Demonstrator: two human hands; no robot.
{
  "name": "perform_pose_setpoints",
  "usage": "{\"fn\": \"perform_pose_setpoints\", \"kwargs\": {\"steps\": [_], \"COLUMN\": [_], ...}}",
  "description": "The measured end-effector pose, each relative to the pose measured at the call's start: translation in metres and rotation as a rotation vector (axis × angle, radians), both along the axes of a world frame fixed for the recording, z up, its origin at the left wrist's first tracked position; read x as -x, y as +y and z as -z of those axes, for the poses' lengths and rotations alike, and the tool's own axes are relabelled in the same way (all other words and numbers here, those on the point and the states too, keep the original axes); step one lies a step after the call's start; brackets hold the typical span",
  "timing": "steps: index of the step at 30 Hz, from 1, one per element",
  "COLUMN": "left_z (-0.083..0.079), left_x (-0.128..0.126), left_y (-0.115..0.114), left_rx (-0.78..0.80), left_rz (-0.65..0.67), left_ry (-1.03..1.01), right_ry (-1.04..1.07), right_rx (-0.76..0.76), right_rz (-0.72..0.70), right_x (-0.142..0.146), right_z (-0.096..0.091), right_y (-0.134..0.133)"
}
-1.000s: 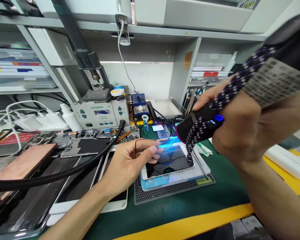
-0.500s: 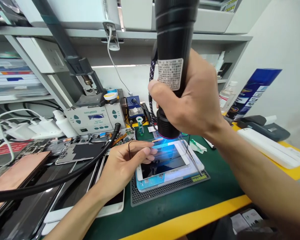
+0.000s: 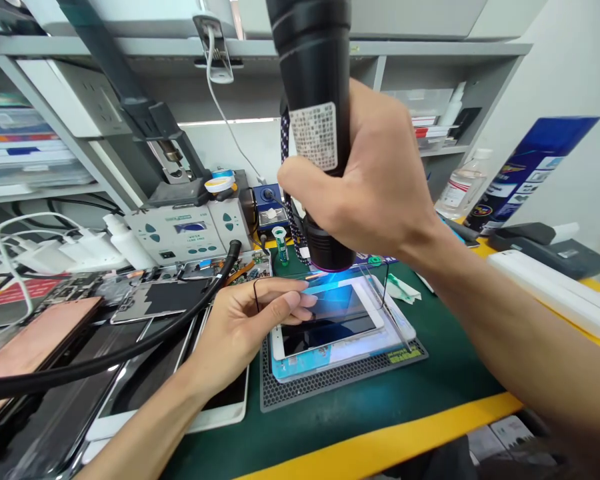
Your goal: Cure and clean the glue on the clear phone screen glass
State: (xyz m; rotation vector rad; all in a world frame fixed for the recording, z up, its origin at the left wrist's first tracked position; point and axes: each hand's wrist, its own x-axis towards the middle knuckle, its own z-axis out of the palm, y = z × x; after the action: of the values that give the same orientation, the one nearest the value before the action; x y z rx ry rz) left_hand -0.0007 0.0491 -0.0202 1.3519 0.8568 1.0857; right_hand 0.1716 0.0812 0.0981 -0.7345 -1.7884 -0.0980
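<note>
My right hand point(image 3: 380, 180) is wrapped round a black flashlight point(image 3: 310, 73), lens down, throwing blue-violet light. Below it a white-framed tablet point(image 3: 340, 327) with a dark screen rests on a larger blue-and-white flat piece point(image 3: 307, 365). Both lie on a grey perforated pad point(image 3: 340, 379). My left hand point(image 3: 245, 327) reaches over the tablet's left side, thumb and fingers pinched together at the lit area; what they hold, if anything, does not show clearly. Long metal tweezers point(image 3: 393, 313) lie along the right edge of the flat piece.
At left lie several phones and tablets, including a pink-gold phone point(image 3: 40, 347), crossed by a black hose point(image 3: 130, 367). Behind stands a grey rework station point(image 3: 180, 233). A green-labelled syringe point(image 3: 281, 247), a clear bottle point(image 3: 465, 183) and a blue spray can point(image 3: 535, 167) stand farther back.
The view has shifted slightly, so the flashlight and my right hand appear a little farther left. My left hand keeps its pinch above the tablet.
</note>
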Motion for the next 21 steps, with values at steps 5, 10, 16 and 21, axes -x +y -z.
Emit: {"fn": "perform_pose_setpoints", "kwargs": {"steps": [5, 10, 16, 21], "left_z": [0.0, 0.001, 0.003, -0.002], "left_x": [0.0, 0.0, 0.003, 0.003], "left_y": [0.0, 0.001, 0.0, -0.002], "left_rx": [-0.015, -0.017, -0.005, 0.037], "left_rz": [-0.009, -0.006, 0.015, 0.042], "left_ry": [0.025, 0.007, -0.016, -0.024], "right_ry": [0.029, -0.001, 0.001, 0.033], "right_rx": [0.033, 0.107, 0.127, 0.152], "right_rz": [0.031, 0.095, 0.072, 0.062], "right_x": [-0.002, -0.004, -0.004, -0.002], "right_z": [-0.001, -0.002, 0.0, 0.002], "right_y": [0.003, 0.008, 0.011, 0.013]}}
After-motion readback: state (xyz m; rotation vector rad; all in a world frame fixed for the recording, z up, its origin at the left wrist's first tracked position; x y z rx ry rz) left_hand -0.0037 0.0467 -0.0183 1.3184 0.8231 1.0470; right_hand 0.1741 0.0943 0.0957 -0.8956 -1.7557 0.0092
